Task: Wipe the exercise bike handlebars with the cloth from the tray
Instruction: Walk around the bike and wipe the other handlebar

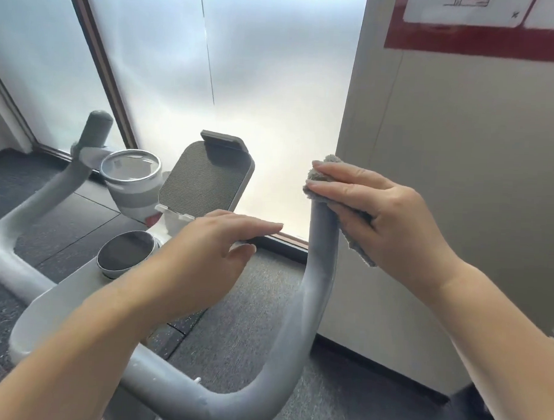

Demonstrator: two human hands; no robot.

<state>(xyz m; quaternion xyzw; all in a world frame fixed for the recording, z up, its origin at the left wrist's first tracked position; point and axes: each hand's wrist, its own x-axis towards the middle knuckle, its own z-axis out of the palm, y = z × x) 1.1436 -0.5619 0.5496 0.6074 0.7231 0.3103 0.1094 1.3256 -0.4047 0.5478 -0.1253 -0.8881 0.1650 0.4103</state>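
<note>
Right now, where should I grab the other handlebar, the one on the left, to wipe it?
Grip the left handlebar at its upright grey tip, coming from the side: it's a round tube, so cloth and fingers wrap it, like the right hand does.

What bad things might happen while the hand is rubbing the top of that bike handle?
1. The right hand only pinches the grey cloth over the tip of the right handlebar; a loose corner hangs down, so the cloth might slip off.
2. The left hand hovers open beside the round display and might smudge it.
</note>
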